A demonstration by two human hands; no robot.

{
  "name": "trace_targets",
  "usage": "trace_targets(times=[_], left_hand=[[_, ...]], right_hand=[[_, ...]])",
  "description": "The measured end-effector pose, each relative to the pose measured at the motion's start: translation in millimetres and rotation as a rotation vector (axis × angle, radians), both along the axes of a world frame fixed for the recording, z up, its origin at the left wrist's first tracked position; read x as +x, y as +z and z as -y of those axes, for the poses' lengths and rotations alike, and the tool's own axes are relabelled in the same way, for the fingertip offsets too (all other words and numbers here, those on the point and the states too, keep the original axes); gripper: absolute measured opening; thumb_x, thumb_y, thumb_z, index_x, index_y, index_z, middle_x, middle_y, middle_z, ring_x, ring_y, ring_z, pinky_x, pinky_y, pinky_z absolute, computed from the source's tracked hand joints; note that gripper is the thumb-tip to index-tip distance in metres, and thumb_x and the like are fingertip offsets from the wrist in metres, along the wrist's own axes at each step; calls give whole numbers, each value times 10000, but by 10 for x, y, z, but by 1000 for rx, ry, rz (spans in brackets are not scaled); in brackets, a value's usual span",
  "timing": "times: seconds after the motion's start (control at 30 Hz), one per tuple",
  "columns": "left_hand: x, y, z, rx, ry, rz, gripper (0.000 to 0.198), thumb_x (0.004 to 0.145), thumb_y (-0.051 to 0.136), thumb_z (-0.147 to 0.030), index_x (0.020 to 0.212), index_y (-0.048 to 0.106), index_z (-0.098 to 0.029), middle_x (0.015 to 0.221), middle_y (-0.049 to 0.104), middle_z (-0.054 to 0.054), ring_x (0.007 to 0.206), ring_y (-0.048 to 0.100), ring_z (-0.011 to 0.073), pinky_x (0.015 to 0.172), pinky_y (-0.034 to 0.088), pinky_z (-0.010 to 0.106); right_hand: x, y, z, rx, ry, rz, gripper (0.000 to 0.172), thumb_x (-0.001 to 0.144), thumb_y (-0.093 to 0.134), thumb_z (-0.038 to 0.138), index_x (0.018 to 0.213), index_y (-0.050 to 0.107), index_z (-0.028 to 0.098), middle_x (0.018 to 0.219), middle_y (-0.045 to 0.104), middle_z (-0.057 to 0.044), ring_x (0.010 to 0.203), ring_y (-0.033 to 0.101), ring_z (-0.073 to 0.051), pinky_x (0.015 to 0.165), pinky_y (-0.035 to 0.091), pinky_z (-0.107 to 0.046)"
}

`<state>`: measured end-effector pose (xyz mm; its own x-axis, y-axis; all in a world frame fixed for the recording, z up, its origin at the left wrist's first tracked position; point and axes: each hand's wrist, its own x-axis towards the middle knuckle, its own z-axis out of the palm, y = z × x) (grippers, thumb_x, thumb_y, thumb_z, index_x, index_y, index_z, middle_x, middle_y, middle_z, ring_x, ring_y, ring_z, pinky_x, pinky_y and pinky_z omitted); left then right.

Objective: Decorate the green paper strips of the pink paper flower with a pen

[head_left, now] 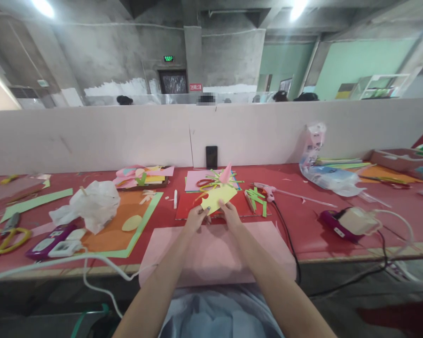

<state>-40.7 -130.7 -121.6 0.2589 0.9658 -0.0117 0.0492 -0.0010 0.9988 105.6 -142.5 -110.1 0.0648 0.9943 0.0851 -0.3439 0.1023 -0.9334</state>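
A piece of yellow paper with a notched left edge is held up between both hands above the table. My left hand pinches its lower left corner. With thumb and fingers, my right hand grips the lower right edge. Just behind the paper stands a pink paper cone with green paper strips spread around its base. Red-handled scissors lie left of the cone, partly hidden. Under the hands are a red board and a pink sheet that hangs over the table's front edge.
A pink glue gun and green paper strips lie to the right. A phone leans on the white partition. Purple power strips with cables, crumpled white plastic and orange paper are at the left.
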Motion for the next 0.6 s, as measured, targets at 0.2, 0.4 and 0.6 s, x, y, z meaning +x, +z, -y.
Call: trace_targets(times=[0.2,0.4,0.6], left_hand=[[1,-16,-8,-15,-11,-1,272,880,511,-323,1075,534,-134,1003,580,62,810,592,156,687,513,332],[14,-7,0,-19,-20,0,259,881,511,-319,1058,539,-131,969,586,55,773,593,143,657,515,311],[17,28,20,-29,-21,-5,261,881,511,-320,1059,539,-131,973,586,55,778,593,145,662,515,314]], right_hand=[[9,-37,-33,-3,-34,-9,478,632,647,570,871,627,157,853,693,-67,717,645,-197,568,533,-291],[52,-57,-88,-16,-63,-27,538,645,585,645,867,620,156,851,699,-90,722,657,-208,565,533,-292],[106,-64,-117,-7,-89,-37,531,639,602,633,849,636,146,877,700,-102,728,662,-218,590,536,-305]])
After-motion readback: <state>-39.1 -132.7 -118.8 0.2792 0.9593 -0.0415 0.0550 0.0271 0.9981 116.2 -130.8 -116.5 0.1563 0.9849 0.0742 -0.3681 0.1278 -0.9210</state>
